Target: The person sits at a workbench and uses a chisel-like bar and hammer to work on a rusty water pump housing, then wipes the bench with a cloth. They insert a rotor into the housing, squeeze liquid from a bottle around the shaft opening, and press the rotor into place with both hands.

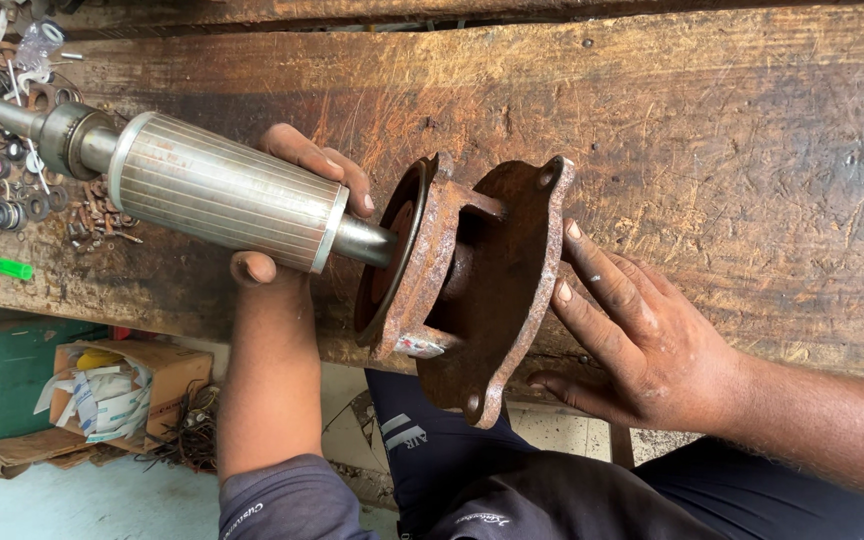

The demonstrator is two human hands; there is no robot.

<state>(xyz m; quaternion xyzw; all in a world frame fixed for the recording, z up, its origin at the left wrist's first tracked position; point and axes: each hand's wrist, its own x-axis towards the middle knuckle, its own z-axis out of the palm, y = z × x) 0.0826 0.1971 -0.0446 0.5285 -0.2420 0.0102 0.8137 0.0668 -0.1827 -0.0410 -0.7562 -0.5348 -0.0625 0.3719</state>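
Two hands working: left hand (292,215) gripping ribbed rotor (222,190), lying level over workbench (732,150), shaft end pointing right into rusty housing (472,280); right hand (642,340) pressing open against housing's flange. Below left, cardboard box (167,370) holding crumpled paper packets.

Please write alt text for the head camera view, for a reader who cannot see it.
A left hand grips a ribbed silver cylindrical motor rotor, its shaft entering a rusty round flanged metal housing, which the right hand steadies over a worn wooden workbench. Small washers and screws lie at left.
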